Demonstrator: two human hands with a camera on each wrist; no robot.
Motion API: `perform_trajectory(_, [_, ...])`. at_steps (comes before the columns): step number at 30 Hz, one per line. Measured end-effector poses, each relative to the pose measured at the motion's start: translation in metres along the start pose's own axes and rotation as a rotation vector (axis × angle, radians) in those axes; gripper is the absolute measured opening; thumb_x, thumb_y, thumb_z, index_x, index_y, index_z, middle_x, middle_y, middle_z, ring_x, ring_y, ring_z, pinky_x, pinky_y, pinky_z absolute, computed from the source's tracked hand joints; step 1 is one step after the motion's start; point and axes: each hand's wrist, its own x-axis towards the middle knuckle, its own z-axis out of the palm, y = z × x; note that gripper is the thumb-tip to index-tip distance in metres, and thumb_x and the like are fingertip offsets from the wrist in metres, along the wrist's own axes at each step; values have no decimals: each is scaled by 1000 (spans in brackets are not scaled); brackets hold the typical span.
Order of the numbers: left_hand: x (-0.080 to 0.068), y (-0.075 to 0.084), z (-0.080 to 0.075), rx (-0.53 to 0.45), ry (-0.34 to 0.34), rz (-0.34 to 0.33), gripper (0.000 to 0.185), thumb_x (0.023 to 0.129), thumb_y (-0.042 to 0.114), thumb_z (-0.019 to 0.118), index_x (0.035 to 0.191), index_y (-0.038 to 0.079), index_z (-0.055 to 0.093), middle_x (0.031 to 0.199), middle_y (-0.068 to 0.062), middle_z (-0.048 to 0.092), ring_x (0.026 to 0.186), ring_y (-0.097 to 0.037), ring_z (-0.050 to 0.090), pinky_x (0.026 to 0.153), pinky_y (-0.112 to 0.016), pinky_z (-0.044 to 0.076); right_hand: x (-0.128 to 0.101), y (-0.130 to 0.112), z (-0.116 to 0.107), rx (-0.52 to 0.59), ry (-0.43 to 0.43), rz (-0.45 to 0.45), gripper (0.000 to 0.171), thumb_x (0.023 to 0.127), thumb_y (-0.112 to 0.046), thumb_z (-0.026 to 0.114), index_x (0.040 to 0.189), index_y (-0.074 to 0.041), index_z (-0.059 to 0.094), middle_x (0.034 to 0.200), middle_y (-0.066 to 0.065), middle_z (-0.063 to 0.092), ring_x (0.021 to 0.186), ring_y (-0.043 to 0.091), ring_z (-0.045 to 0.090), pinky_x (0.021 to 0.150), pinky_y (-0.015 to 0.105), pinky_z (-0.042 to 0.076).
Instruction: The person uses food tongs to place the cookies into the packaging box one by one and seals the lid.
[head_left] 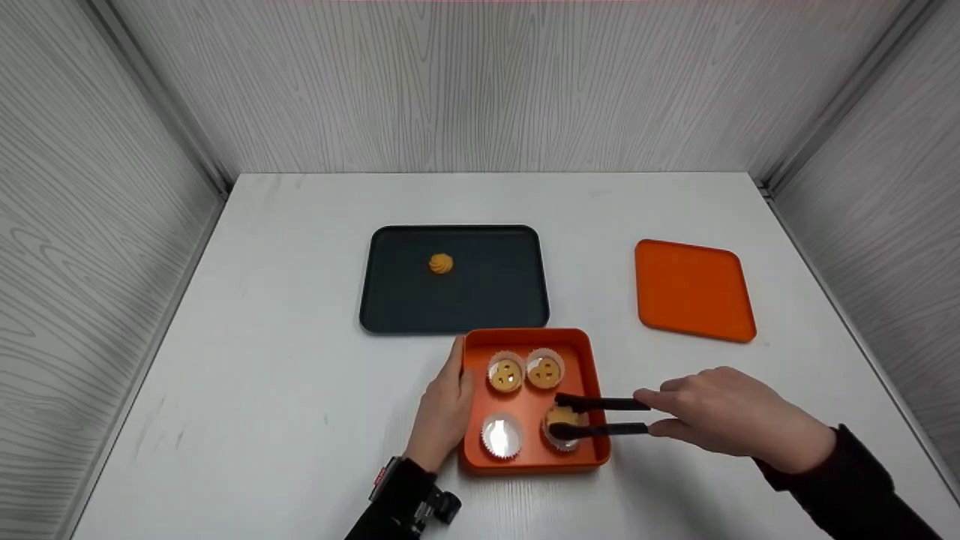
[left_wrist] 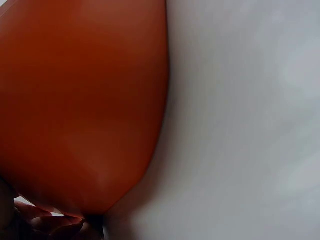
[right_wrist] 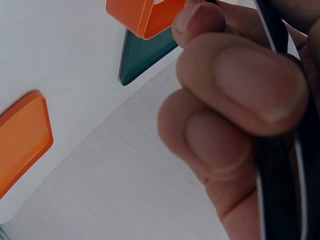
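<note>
In the head view, my left hand (head_left: 444, 412) holds the left wall of an orange box (head_left: 529, 457), its thumb at the rim. My right hand (head_left: 724, 409) grips black tongs (head_left: 611, 430) that reach over the box's right wall. The tong tips lie on either side of a cookie (head_left: 562, 415) at the lower right paper cup (head_left: 561, 444). Two round cookies with holes, one on the left (head_left: 506, 377) and one on the right (head_left: 544, 373), sit in paper cups behind it. The lower left paper cup (head_left: 501, 436) has no cookie in it.
Behind the box lies a dark tray (head_left: 495, 292) with one swirled cookie (head_left: 441, 263) on it. To the right is a flat orange lid (head_left: 694, 292). Wood-grain panels enclose the white table (head_left: 247, 337) at the back and sides.
</note>
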Motion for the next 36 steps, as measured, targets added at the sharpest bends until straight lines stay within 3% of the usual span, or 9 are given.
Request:
perform_trajectory(15, [0,2,0,1,-4,-17,59,110,22,43,164,9,23,163,-9,38,147,-27,40,120,-49,34,-1,2,-2,6,-1,18,38,88,-33,80,119,-13,73,76,-8,65,53,2,44,48,21,38])
perform_trajectory(36, [1,2,1,-16,-16,-53,60,110,24,44,164,10,23,163,-9,39,147,-28,40,120,-49,34,-6,8,-15,29,132,-7,39,88,-30,81,122,-13,74,72,-13,57,53,-3,37,48,16,35])
